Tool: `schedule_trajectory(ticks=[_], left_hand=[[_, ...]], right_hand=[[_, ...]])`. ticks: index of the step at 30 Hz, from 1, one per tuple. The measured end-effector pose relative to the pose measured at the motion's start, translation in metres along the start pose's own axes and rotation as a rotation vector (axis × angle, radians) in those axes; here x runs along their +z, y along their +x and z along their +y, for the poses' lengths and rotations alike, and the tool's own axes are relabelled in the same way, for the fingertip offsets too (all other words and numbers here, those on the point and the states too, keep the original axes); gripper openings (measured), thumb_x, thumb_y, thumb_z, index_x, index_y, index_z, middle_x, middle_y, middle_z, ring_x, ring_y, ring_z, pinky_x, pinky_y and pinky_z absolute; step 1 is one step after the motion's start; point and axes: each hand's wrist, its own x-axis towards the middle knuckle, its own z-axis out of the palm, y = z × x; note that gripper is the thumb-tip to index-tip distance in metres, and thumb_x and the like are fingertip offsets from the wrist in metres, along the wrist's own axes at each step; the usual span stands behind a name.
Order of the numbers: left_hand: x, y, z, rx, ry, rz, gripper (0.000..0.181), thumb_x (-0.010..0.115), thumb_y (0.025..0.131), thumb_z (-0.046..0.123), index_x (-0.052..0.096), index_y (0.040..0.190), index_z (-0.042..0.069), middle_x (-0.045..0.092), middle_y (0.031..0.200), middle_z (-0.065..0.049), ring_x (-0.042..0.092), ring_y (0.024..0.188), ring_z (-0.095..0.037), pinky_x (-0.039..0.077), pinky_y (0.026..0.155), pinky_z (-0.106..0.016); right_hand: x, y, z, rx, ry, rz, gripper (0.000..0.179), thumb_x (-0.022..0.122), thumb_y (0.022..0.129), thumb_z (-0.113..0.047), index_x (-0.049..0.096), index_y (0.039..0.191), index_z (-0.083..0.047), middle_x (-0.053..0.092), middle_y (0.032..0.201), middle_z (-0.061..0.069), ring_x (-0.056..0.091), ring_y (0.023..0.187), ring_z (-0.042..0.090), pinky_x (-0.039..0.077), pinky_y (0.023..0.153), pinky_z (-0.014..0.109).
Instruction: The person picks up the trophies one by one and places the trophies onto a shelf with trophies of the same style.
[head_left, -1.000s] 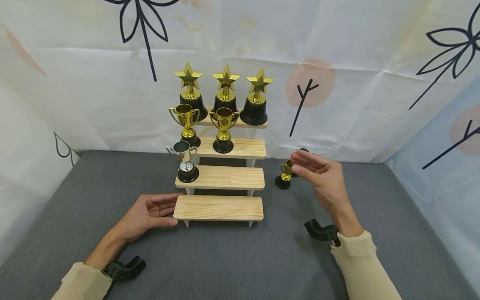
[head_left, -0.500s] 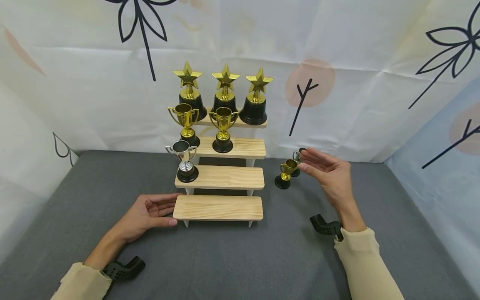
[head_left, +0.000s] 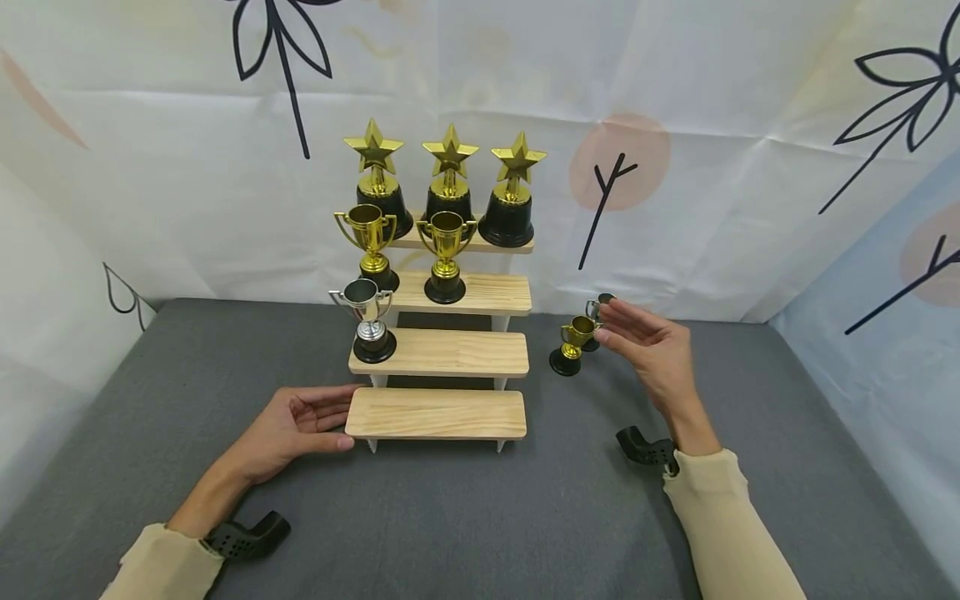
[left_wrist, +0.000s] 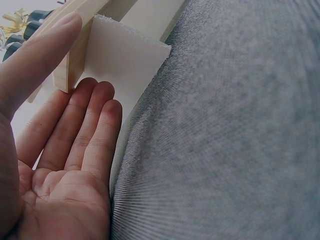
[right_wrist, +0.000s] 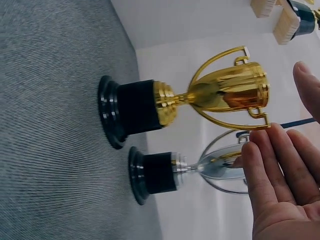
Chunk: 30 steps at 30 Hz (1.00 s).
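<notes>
My left hand [head_left: 288,433] rests at the left end of the lowest wooden shelf [head_left: 437,414], fingers extended. In the left wrist view its fingertips lie right by the shelf's end and white support [left_wrist: 120,60]. On the right, a gold cup trophy [head_left: 577,333] with a black base stands upright on the table. My right hand [head_left: 652,354] is beside it, fingers straight, fingertips close to one handle. Behind stands a silver cup trophy [right_wrist: 160,172], its cup partly hidden by the fingers in the right wrist view.
The stepped stand holds three gold star trophies [head_left: 449,187] on top, two gold cups [head_left: 446,250] on the tier below, and a silver cup [head_left: 372,321] at the left of the third tier. A grey cloth [head_left: 450,517] covers the table; a patterned white backdrop [head_left: 712,208] hangs behind.
My right hand has shifted slightly right, uncovering the gold cup and part of the silver one behind it. My left hand has stayed at the shelf.
</notes>
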Motion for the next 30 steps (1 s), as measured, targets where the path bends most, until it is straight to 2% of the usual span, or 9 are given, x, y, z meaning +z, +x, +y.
schedule_trajectory(ticks=[9,15,27,30], left_hand=[[-0.001,0.0,-0.001,0.002,-0.007,-0.006,0.068,0.074,0.082,-0.015,0.039,0.139,-0.026,0.063,0.135,-0.004,0.063,0.122,-0.017,0.054,0.101,-0.032],[-0.001,0.001,-0.001,0.003,-0.021,-0.009,0.069,0.075,0.081,-0.016,0.039,0.139,-0.026,0.064,0.135,-0.002,0.063,0.122,-0.017,0.054,0.101,-0.033],[-0.001,0.001,-0.001,0.011,-0.019,-0.011,0.068,0.075,0.081,-0.016,0.039,0.139,-0.026,0.064,0.135,-0.004,0.063,0.122,-0.017,0.054,0.102,-0.033],[-0.001,0.001,-0.001,0.01,-0.018,-0.01,0.069,0.075,0.081,-0.016,0.039,0.139,-0.026,0.063,0.136,-0.005,0.062,0.123,-0.017,0.053,0.102,-0.033]], right_hand=[[0.005,0.001,0.013,0.052,0.04,-0.028,0.055,0.076,0.084,0.013,0.055,0.135,0.016,0.074,0.118,0.006,0.072,0.104,0.013,0.06,0.091,0.026],[0.009,0.002,0.021,0.064,-0.004,-0.035,0.056,0.077,0.084,0.012,0.054,0.135,0.016,0.073,0.116,-0.005,0.071,0.104,0.01,0.059,0.091,0.024],[0.013,0.003,0.028,0.107,-0.046,-0.05,0.059,0.075,0.086,0.009,0.05,0.139,0.016,0.07,0.12,-0.002,0.069,0.106,0.008,0.059,0.091,0.023],[0.013,0.004,0.03,0.108,-0.056,-0.061,0.057,0.075,0.087,0.01,0.051,0.139,0.015,0.071,0.117,-0.005,0.069,0.106,0.007,0.058,0.093,0.023]])
